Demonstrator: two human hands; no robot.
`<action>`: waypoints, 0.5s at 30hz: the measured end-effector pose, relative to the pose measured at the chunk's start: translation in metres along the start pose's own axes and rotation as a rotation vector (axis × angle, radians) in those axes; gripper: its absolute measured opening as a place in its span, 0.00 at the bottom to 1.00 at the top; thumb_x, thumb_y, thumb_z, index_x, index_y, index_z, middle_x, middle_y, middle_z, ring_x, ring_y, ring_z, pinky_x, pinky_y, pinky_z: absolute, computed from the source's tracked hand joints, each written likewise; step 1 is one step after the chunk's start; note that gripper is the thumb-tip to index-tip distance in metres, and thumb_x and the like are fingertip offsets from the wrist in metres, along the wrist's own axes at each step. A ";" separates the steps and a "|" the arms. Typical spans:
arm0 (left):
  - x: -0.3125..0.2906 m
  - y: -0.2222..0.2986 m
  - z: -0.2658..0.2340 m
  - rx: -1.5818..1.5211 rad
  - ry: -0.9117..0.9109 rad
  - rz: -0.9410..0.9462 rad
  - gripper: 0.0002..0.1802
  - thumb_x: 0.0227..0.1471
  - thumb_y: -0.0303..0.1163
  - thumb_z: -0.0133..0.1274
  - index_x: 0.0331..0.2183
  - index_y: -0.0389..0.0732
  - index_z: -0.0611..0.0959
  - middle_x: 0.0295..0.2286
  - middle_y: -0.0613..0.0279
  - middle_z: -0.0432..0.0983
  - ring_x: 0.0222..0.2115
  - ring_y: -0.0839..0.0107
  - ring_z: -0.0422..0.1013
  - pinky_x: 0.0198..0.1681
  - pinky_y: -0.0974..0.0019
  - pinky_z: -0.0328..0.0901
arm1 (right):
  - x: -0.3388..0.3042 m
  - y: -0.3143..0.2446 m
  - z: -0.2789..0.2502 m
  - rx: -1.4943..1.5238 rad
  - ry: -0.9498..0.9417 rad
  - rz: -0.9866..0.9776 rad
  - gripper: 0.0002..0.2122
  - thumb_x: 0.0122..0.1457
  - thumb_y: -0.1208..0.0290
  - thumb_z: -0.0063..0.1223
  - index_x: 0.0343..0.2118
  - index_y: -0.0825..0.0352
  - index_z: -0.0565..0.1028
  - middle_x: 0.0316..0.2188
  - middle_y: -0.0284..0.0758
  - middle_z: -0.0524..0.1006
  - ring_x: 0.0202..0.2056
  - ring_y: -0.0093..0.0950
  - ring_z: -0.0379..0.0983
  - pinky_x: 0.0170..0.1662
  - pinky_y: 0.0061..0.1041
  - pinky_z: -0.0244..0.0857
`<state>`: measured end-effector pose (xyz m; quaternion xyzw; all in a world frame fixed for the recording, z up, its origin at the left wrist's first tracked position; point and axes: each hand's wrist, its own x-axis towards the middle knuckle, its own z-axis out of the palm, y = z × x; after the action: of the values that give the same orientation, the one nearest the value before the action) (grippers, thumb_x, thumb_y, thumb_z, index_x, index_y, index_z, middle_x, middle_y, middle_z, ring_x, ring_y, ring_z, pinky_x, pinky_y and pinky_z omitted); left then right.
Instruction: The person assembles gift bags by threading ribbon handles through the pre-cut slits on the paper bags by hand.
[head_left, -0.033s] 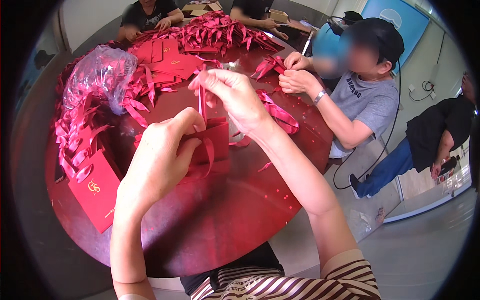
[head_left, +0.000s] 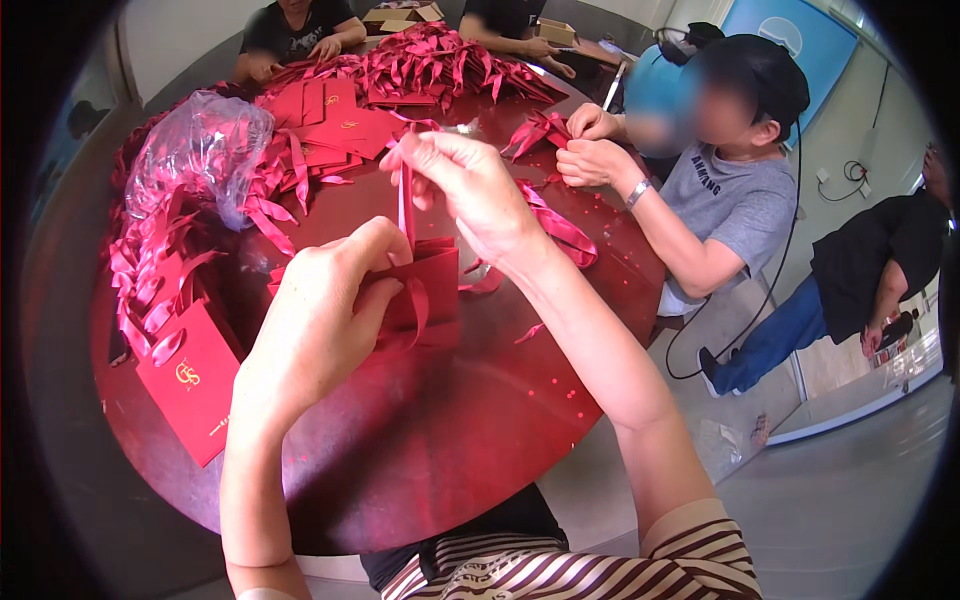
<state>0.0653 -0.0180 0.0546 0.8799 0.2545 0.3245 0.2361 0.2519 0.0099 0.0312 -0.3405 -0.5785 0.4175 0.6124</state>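
our left hand (head_left: 315,310) is in front of us, with its thumb and first finger pinching the top edge of a red paper gift bag (head_left: 437,315). the bag is just to the right of those fingers, below our right hand (head_left: 455,180). we cannot tell if its bottom touches the table. our right hand is higher up, with its thumb and fingertip pinching a shiny pink-red ribbon (head_left: 405,205). the ribbon goes down from there to the top of the bag, by our left fingers. a ribbon loop (head_left: 420,308) hangs on the side of the bag near us.

under both hands we see a big round dark red table (head_left: 470,430). to the left of our left hand, a red paper bag with gold print (head_left: 185,375) lies tilted. past our left hand, a crinkly clear plastic bag (head_left: 200,140) sits among ribbons. beyond our right hand we see flat red paper bags (head_left: 345,125), and past them a big heap of ribboned bags (head_left: 430,65). little red dots (head_left: 570,390) lie below our right forearm. to the right of our right hand, a person in a gray t-shirt (head_left: 735,210) holds up both hands near another bunch of ribbon (head_left: 538,132).
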 end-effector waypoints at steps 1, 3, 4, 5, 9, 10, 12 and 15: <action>-0.001 0.000 0.000 -0.018 0.002 0.006 0.11 0.41 0.14 0.52 0.31 0.33 0.73 0.22 0.52 0.72 0.23 0.64 0.72 0.30 0.68 0.64 | 0.002 -0.001 -0.001 0.042 0.016 -0.011 0.13 0.60 0.61 0.49 0.32 0.68 0.77 0.27 0.28 0.75 0.24 0.14 0.63 0.29 0.14 0.59; -0.001 0.002 -0.001 -0.007 0.000 0.008 0.11 0.41 0.14 0.52 0.31 0.33 0.73 0.22 0.52 0.72 0.24 0.64 0.72 0.30 0.68 0.64 | 0.003 -0.002 -0.002 0.061 -0.001 0.004 0.14 0.61 0.61 0.49 0.33 0.69 0.77 0.28 0.29 0.75 0.25 0.15 0.64 0.29 0.14 0.59; -0.001 0.003 -0.001 0.007 -0.006 0.003 0.11 0.41 0.14 0.52 0.31 0.33 0.73 0.22 0.52 0.73 0.24 0.63 0.72 0.31 0.68 0.65 | 0.000 0.001 0.000 0.072 0.029 0.012 0.14 0.61 0.61 0.49 0.33 0.69 0.77 0.29 0.30 0.76 0.25 0.15 0.64 0.29 0.14 0.59; -0.002 0.002 -0.001 0.008 -0.001 0.009 0.11 0.41 0.14 0.52 0.31 0.33 0.73 0.22 0.52 0.73 0.24 0.63 0.72 0.31 0.68 0.65 | -0.002 0.003 0.001 0.087 0.057 0.021 0.14 0.61 0.61 0.49 0.33 0.69 0.77 0.29 0.30 0.76 0.25 0.15 0.65 0.29 0.14 0.59; -0.002 0.005 -0.001 -0.004 -0.008 0.009 0.11 0.40 0.14 0.52 0.31 0.32 0.73 0.23 0.51 0.73 0.26 0.60 0.73 0.31 0.66 0.65 | -0.002 0.000 -0.004 0.080 -0.012 0.072 0.17 0.61 0.58 0.47 0.36 0.69 0.77 0.31 0.31 0.76 0.28 0.14 0.66 0.29 0.14 0.58; -0.003 0.006 -0.002 0.006 -0.021 0.007 0.11 0.40 0.14 0.52 0.30 0.32 0.73 0.23 0.51 0.74 0.26 0.60 0.74 0.32 0.66 0.66 | -0.003 0.001 -0.006 0.108 -0.074 0.080 0.19 0.62 0.56 0.45 0.38 0.70 0.76 0.31 0.30 0.76 0.28 0.14 0.66 0.30 0.14 0.58; -0.003 0.004 -0.002 0.027 -0.023 -0.006 0.11 0.40 0.14 0.52 0.30 0.32 0.72 0.23 0.51 0.74 0.27 0.60 0.74 0.32 0.66 0.66 | -0.009 0.003 -0.009 0.112 -0.177 0.130 0.19 0.62 0.56 0.44 0.39 0.71 0.76 0.32 0.30 0.76 0.28 0.14 0.66 0.30 0.14 0.59; -0.003 0.000 0.001 0.016 0.017 0.003 0.10 0.40 0.14 0.52 0.30 0.31 0.72 0.24 0.51 0.74 0.28 0.61 0.75 0.34 0.67 0.66 | -0.020 0.004 -0.013 0.042 -0.323 0.149 0.17 0.61 0.60 0.47 0.40 0.71 0.75 0.33 0.31 0.76 0.31 0.15 0.69 0.34 0.16 0.62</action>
<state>0.0642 -0.0203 0.0529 0.8794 0.2577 0.3303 0.2263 0.2650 -0.0056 0.0182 -0.2979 -0.6337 0.5232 0.4858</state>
